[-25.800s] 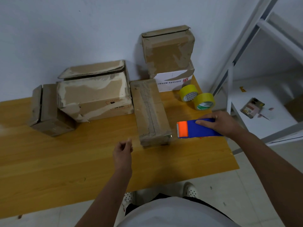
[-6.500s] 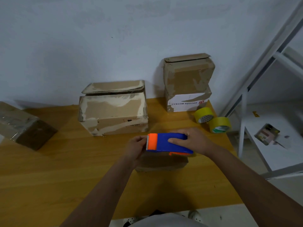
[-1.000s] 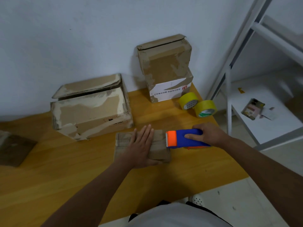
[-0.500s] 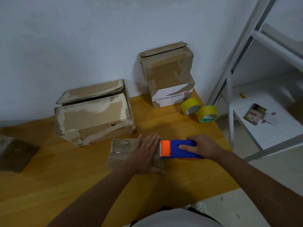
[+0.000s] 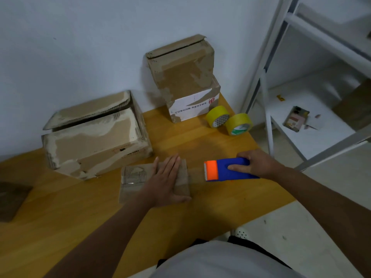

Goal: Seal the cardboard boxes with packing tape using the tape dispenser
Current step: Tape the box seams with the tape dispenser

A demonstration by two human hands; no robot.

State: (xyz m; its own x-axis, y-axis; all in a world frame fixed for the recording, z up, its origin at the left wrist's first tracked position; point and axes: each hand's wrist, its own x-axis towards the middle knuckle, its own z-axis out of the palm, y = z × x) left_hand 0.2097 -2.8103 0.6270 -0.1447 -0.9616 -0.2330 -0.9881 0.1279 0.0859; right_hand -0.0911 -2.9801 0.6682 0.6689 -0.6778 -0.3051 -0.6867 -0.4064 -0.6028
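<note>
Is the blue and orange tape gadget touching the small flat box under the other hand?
Apart. The head view shows bare table between the tape dispenser and the small flat box, which the left hand presses flat.

white shelf rack (image 5: 269, 109) beside wooden table (image 5: 60, 227).

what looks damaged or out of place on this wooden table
The large brown cardboard box by the wall has its outer paper torn off in pale patches, and its top flap sits lifted and askew. The upper brown cardboard box of the stack shows similar peeling.
</note>
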